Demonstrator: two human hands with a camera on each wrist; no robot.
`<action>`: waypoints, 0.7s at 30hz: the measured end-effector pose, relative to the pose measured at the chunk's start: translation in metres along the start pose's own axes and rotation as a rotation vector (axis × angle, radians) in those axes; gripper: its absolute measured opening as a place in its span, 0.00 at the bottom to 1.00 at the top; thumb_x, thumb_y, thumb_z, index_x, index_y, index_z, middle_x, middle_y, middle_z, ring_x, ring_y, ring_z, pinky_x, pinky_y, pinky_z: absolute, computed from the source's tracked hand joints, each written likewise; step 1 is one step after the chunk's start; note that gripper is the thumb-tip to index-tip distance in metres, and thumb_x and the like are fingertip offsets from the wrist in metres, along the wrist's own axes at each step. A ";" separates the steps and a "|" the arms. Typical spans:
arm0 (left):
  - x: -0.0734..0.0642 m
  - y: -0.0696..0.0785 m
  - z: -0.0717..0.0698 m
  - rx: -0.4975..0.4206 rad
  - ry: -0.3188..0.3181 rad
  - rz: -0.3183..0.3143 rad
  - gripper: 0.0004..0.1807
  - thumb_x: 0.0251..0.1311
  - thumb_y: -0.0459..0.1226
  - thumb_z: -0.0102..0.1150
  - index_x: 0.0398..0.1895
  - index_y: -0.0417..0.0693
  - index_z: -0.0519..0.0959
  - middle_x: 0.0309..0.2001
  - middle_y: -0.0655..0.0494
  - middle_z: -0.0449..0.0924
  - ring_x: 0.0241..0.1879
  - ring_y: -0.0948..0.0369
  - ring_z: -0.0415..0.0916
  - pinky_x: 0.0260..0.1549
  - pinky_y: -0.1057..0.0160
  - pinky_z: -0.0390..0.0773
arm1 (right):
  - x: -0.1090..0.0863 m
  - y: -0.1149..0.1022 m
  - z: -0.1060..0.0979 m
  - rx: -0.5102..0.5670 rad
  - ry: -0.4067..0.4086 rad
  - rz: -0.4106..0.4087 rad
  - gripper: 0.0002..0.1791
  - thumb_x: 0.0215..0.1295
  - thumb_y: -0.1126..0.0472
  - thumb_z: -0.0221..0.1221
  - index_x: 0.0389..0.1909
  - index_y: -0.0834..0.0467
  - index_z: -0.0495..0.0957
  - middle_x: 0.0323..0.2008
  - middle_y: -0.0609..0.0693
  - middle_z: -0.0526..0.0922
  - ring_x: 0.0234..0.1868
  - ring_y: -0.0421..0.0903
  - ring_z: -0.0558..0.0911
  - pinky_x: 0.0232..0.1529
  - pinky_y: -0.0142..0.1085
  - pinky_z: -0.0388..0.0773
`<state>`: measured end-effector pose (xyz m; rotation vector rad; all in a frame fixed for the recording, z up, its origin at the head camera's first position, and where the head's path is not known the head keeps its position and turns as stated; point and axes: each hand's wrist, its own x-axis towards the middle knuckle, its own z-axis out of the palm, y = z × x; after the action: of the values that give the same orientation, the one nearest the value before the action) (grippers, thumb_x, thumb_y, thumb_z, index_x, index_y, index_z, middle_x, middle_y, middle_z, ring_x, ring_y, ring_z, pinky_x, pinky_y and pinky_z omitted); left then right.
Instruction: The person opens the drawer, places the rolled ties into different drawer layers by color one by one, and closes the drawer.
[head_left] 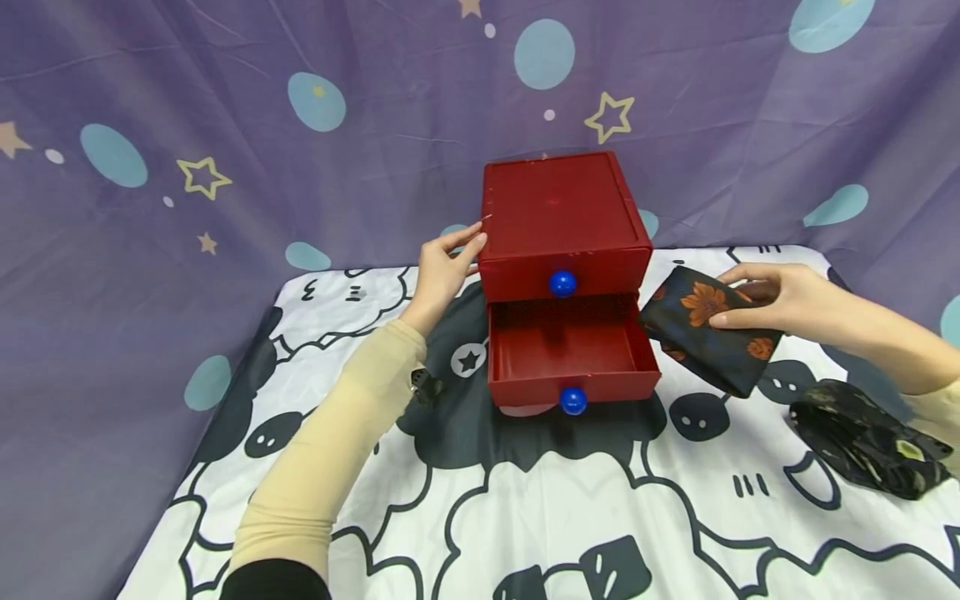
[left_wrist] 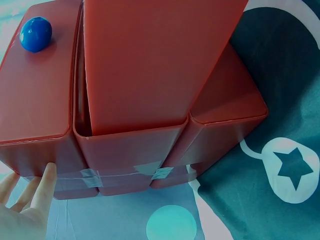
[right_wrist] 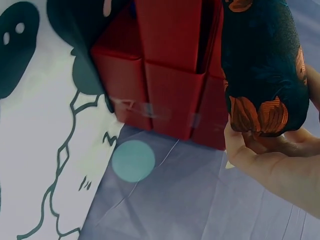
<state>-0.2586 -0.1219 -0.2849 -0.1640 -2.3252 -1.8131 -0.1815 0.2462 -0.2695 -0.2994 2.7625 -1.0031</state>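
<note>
A red drawer unit (head_left: 558, 208) with blue knobs stands on the patterned cloth, its middle drawer (head_left: 570, 387) pulled out and bare inside. My left hand (head_left: 444, 271) touches the unit's left side near the top, fingers fairly straight; the left wrist view shows its fingers (left_wrist: 44, 192) against the top tier. To the right of the unit, my right hand (head_left: 772, 300) grips a dark pouch (head_left: 686, 329) with orange flowers, thumb on the near face. In the right wrist view the pouch (right_wrist: 265, 65) looks padded, and fingers curl round its end. Its left corner overlaps the open drawer's right edge in the head view.
A dark camouflage-patterned item (head_left: 870, 437) lies on the cloth at the right, beside my right forearm. The white and dark cartoon cloth (head_left: 570, 508) covers the surface. A purple curtain (head_left: 420, 125) hangs close behind the unit.
</note>
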 end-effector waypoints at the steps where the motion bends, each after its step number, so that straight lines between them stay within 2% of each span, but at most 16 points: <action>1: 0.000 0.000 0.000 -0.001 0.001 0.000 0.18 0.58 0.37 0.55 0.52 0.42 0.75 0.50 0.48 0.75 0.44 0.55 0.75 0.35 0.65 0.80 | 0.000 -0.003 0.001 0.000 0.002 0.002 0.26 0.49 0.52 0.65 0.48 0.56 0.70 0.35 0.51 0.81 0.29 0.35 0.75 0.23 0.31 0.73; 5: 0.001 -0.001 0.000 -0.002 0.001 -0.002 0.18 0.58 0.38 0.55 0.52 0.43 0.75 0.51 0.49 0.75 0.45 0.55 0.75 0.36 0.64 0.80 | 0.003 -0.012 0.003 0.060 -0.013 0.010 0.24 0.49 0.52 0.65 0.47 0.56 0.71 0.36 0.52 0.81 0.28 0.40 0.77 0.23 0.33 0.74; 8: 0.001 -0.001 0.000 0.000 -0.003 -0.005 0.18 0.58 0.38 0.55 0.52 0.44 0.75 0.51 0.49 0.74 0.45 0.55 0.75 0.37 0.64 0.80 | 0.005 -0.018 0.006 0.117 -0.043 0.010 0.25 0.49 0.53 0.65 0.48 0.56 0.71 0.37 0.54 0.81 0.31 0.42 0.79 0.29 0.33 0.77; 13: 0.001 -0.001 0.000 0.002 -0.003 -0.002 0.18 0.58 0.38 0.55 0.52 0.43 0.75 0.51 0.49 0.75 0.44 0.56 0.75 0.36 0.64 0.80 | 0.010 -0.029 0.010 0.121 -0.077 0.005 0.29 0.49 0.51 0.65 0.51 0.57 0.69 0.40 0.55 0.80 0.34 0.42 0.78 0.32 0.33 0.77; 21: 0.000 0.000 0.001 0.003 0.001 -0.007 0.18 0.58 0.37 0.55 0.52 0.43 0.75 0.49 0.48 0.75 0.43 0.55 0.76 0.35 0.64 0.80 | 0.021 -0.042 0.020 0.229 -0.168 -0.036 0.26 0.51 0.53 0.63 0.49 0.59 0.70 0.36 0.54 0.80 0.30 0.43 0.79 0.31 0.35 0.79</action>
<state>-0.2586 -0.1214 -0.2854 -0.1543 -2.3305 -1.8121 -0.1919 0.1974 -0.2596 -0.3799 2.4734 -1.2288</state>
